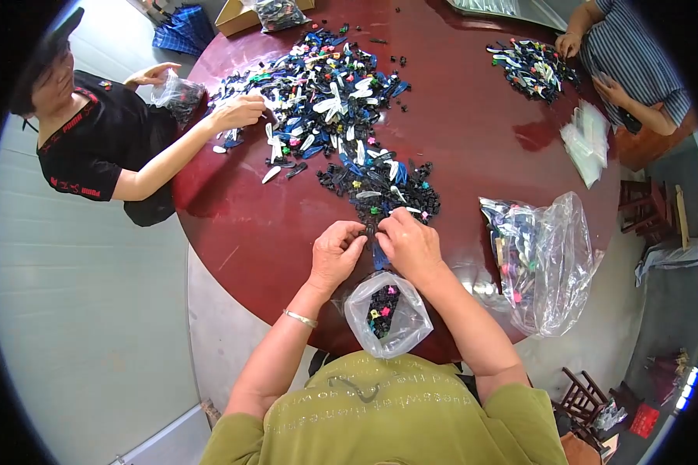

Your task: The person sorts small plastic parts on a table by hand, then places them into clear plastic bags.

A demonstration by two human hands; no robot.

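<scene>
At the centre of the frame, the left hand (335,252) and right hand (409,242) are both pinching shut on small clips (380,198) (likely light, stiff, slippery plastic, best nipped by their edges) above an open bag (385,310).

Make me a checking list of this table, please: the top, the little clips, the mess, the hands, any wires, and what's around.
Surface: round dark red table, glossy.
Job's things: pile of small clips, mostly black; open clear bag holding a few clips at the table edge.
Clutter: big mixed clip heap; full plastic bag; smaller clip pile; stack of empty bags.
Hands: left hand and right hand pinch at the pile's near edge.
Cables: nothing seen.
Surroundings: two other people sorting; cardboard box; wooden stools.
</scene>
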